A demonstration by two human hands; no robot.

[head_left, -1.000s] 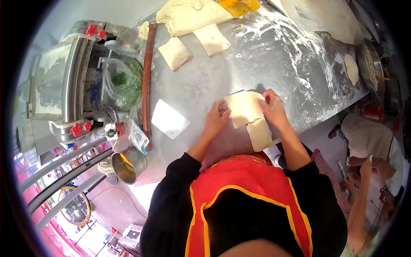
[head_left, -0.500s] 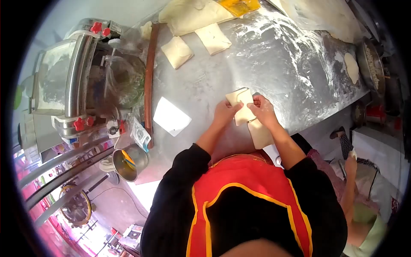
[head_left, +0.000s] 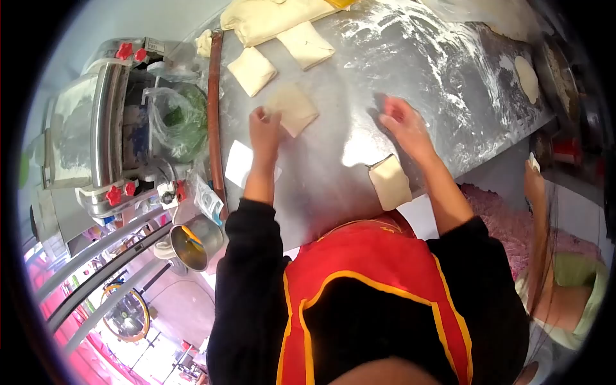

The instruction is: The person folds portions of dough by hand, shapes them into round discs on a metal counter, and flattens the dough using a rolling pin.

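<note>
My left hand (head_left: 265, 131) is closed at the left corner of a folded dough square (head_left: 295, 110), which is blurred by motion over the metal table. My right hand (head_left: 405, 123) hangs above the table to the right, fingers apart and holding nothing. Below it, near the table's front edge, lies a flat dough piece (head_left: 390, 183). Two folded dough squares, one at the left (head_left: 252, 70) and one beside it (head_left: 306, 45), lie beyond my left hand. A white card (head_left: 240, 163) is partly hidden by my left forearm.
A large dough mass (head_left: 276, 18) lies at the far edge. A brown wooden strip (head_left: 214, 122) borders the left side, by a roller machine (head_left: 110, 122) and a bag of greens (head_left: 183, 122). At right are a round dough piece (head_left: 526, 79) and a person's arm (head_left: 538, 224).
The dough between my hands was folded into a smaller square, then moved away to the left with my left hand. My right hand let go and moved slightly up and right.
</note>
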